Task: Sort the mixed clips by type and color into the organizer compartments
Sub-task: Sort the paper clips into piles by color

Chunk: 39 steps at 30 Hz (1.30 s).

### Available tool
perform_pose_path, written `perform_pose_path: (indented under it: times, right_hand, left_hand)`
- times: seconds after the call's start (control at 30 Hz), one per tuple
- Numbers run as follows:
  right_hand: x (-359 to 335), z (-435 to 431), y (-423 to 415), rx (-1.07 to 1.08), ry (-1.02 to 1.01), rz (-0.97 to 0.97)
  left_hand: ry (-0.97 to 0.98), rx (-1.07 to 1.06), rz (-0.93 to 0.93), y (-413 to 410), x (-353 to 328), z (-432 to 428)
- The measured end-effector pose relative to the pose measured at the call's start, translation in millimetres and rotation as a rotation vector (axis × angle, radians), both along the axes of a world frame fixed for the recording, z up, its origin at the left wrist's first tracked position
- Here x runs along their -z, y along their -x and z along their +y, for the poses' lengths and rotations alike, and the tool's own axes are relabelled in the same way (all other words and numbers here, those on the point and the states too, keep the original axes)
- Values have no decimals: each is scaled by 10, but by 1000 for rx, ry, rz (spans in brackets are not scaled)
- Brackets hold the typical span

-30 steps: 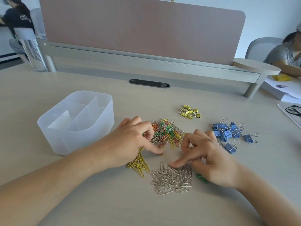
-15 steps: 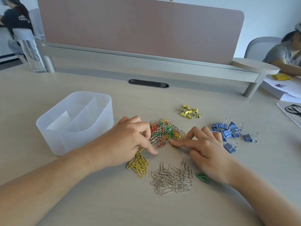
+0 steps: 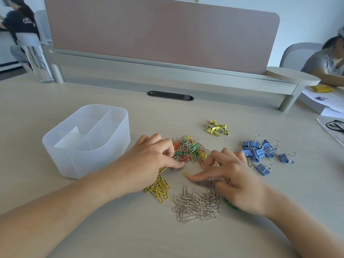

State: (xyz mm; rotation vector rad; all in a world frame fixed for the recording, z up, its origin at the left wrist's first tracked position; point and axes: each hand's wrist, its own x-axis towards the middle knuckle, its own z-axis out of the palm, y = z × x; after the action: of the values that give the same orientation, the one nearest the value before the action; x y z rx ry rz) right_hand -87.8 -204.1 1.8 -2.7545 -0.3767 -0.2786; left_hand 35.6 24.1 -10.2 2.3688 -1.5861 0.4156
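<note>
- Pale wood-grain desk [image 3: 111,229] filling the view, with a dark oval cable slot [image 3: 170,95] set in toward the back.
- Behind the slot, a low grey shelf [image 3: 167,69] carrying a dusty-pink divider panel [image 3: 158,30]; clear bottle [image 3: 37,58] upright at the left end, white papers [image 3: 316,103] past the right end.
- White wall beyond; two other people seated at the far left and far right edges.
- Frosted organizer [image 3: 93,161] on the desk at left, just beside the left hand [image 3: 149,161].
- Mixed paper clips [image 3: 188,149] heaped mid-desk, between both hands.
- Nearer the body: yellow paper clips [image 3: 160,189] partly under the left hand, silver paper clips [image 3: 195,205] beside them.
- Farther right: yellow binder clips [image 3: 216,127], then blue binder clips [image 3: 260,151], well apart from the organizer.
- Left hand: fingers curled into the mixed heap's edge, thumb straight against it; clamped on a clip or not, impossible to tell.
- Right hand [image 3: 238,179]: blurred, one digit stretched flat toward a lone yellow clip [image 3: 186,173], the rest bent; grip impossible to tell.
</note>
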Motion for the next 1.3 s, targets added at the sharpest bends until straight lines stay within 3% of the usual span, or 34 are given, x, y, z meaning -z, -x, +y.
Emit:
perform_pose_path:
  times: [0.1, 0.23, 0.37, 0.7, 1.1, 1.3]
  right_hand:
    - [-5, 13, 10, -27, -27, -24]
    - [-13, -110, -31, 192, -105, -158]
    - [4, -149, -59, 275, -101, -159]
    - [-12, -186, -44, 244, -95, -95]
    - [-47, -206, -30, 193, -47, -80]
    - [-68, -143, 22, -33, -75, 50]
  left_hand:
    - [37, 4, -6, 1, -13, 6]
    - [34, 79, 34, 58, -78, 11]
    - [24, 130, 94, 72, -75, 10]
    - [150, 101, 82, 53, -119, 14]
    - [-47, 71, 108, 218, -77, -60]
    - [30, 3, 85, 168, -113, -25]
